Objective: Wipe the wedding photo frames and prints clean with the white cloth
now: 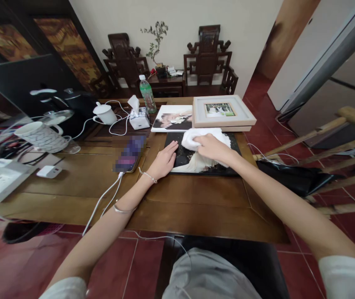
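Observation:
A dark photo panel (182,160) with a pale dress pictured on it lies flat on the wooden table (193,203). My right hand (213,147) is closed on a white cloth (191,139) and presses it against the panel's upper part. Resting on the panel's left edge is my left hand (166,160), fingers stretched out and nothing in it. The cloth and my right hand cover much of the panel's middle. Just behind it are a white-edged photo print (173,118) and a framed photo (240,110) on top of a similar flat piece.
Left of the panel lies a phone (129,153) on a white cable. Further left are a tissue box (139,119), a green-labelled bottle (146,93), a lidded cup (104,113), a patterned mug (40,137) and a power strip (4,178). A bamboo chair (346,141) stands at right.

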### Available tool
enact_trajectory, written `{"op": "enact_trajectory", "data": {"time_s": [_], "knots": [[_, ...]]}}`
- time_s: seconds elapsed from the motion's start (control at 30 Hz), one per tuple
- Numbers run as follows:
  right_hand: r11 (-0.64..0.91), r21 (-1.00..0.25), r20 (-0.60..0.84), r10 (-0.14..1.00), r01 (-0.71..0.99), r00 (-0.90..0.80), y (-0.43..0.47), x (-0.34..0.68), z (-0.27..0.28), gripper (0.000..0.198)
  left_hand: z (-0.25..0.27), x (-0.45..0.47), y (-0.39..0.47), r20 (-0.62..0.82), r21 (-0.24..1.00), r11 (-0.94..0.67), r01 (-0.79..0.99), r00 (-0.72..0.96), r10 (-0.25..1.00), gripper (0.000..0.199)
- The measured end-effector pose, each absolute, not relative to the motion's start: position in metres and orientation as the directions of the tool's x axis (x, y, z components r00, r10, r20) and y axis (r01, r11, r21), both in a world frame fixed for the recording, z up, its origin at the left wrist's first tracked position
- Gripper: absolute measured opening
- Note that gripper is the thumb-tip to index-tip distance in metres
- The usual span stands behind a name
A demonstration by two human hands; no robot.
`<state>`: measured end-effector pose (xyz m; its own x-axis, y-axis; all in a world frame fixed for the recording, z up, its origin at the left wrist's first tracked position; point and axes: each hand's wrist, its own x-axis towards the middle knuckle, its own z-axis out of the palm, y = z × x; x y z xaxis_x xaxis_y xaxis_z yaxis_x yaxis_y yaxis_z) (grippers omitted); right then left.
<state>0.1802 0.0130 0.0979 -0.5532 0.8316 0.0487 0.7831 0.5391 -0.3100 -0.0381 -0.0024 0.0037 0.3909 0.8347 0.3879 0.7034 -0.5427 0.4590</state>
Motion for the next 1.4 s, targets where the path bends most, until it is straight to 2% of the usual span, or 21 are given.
{"op": "enact_trajectory", "data": {"time_s": [0.23,0.37,0.57,0.7,0.93,1.03,1.13,1.23,1.4], "knots": [[0.516,-0.288,0.055,0.850,0.807,-0.524,0.049,0.167,0.100,0.036,0.006,-0.038,-0.003,0.378,0.469,-0.541,0.698,0.395,0.837,0.046],[0.505,-0.295,0.029,0.853,0.811,-0.521,0.006,0.169,0.097,0.036,0.005,-0.038,-0.003,0.381,0.470,-0.541,0.697,0.392,0.837,0.047],[0.584,-0.299,-0.020,0.787,0.755,-0.617,-0.082,0.180,0.093,0.035,0.002,-0.038,-0.002,0.372,0.466,-0.536,0.704,0.393,0.841,0.047],[0.613,-0.313,-0.058,0.750,0.725,-0.659,-0.104,0.184,0.093,0.035,0.002,-0.038,-0.002,0.377,0.463,-0.543,0.700,0.398,0.836,0.048],[0.527,-0.301,-0.015,0.831,0.795,-0.556,-0.049,0.177,0.097,0.040,0.001,-0.040,0.000,0.369,0.490,-0.540,0.684,0.399,0.840,0.048],[0.488,-0.271,0.035,0.866,0.830,-0.498,-0.017,0.167,0.094,0.043,0.004,-0.039,-0.001,0.370,0.561,-0.528,0.638,0.377,0.849,0.047],[0.460,-0.243,0.059,0.886,0.854,-0.460,-0.001,0.153,0.090,0.045,0.010,-0.037,-0.004,0.391,0.664,-0.485,0.569,0.288,0.874,0.049],[0.558,-0.215,0.078,0.828,0.802,-0.555,-0.005,0.139,0.085,0.045,0.015,-0.035,-0.008,0.465,0.751,-0.477,0.457,0.147,0.873,0.054],[0.783,-0.260,0.033,0.592,0.565,-0.805,-0.043,0.140,0.078,0.044,0.017,-0.037,-0.009,0.537,0.770,-0.500,0.397,0.019,0.843,0.058]]}}
